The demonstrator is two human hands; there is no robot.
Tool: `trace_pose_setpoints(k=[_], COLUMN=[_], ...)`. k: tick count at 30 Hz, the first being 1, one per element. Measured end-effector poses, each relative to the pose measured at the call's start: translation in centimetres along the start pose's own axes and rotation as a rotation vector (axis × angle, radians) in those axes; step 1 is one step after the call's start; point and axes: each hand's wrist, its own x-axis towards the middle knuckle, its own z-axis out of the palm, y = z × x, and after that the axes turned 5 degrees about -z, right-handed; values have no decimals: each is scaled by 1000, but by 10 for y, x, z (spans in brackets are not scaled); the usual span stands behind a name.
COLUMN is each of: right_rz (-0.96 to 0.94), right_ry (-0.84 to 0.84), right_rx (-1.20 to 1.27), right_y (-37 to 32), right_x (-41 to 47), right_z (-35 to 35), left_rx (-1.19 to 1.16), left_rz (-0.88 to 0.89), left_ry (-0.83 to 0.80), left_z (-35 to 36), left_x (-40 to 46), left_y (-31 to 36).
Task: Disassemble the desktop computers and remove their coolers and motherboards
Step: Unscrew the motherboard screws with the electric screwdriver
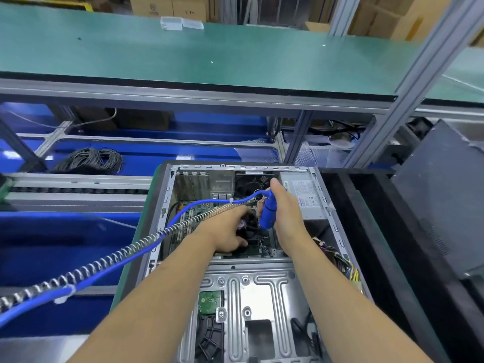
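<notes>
An open desktop computer case [262, 297] lies on its side in front of me. Its green motherboard [193, 213] shows inside at the far half. A black cooler [251, 229] sits on the board, partly hidden. My left hand [225, 229] rests on the cooler with fingers curled round its near side. My right hand [285, 205] grips a blue electric screwdriver [268, 210] held upright, tip down at the cooler. The screwdriver's blue cable and coiled spring [117, 255] run off to the lower left.
A silver power supply [306, 197] fills the case's far right corner. Coloured wires [345, 265] hang at the right wall. A dark side panel [445, 195] leans at the right. A conveyor with blue bins and a cable bundle [89, 161] lies left; a green shelf [183, 56] is above.
</notes>
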Motion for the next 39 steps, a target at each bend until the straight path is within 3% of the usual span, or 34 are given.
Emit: trace_pose_setpoints(k=[9,16,21,34,39], right_rz=[-16,11,-13,-79,-176], right_ry=[-5,-109,-39,-80,110], right_rx=[-45,-101,-73,-111,110], right_y=[2,5,5,6,-3], right_x=[0,2,5,3,-1], right_z=[-1,2,-4,-4,-7], left_rx=[-5,85,110,240,167], left_rz=[-16,3,-64,48,-50], left_ry=[-17,-81,-67,48,3], left_z=[0,-1,3,1,1], left_x=[0,-1,2,3,3], left_y=[1,-1,-1,1,-4])
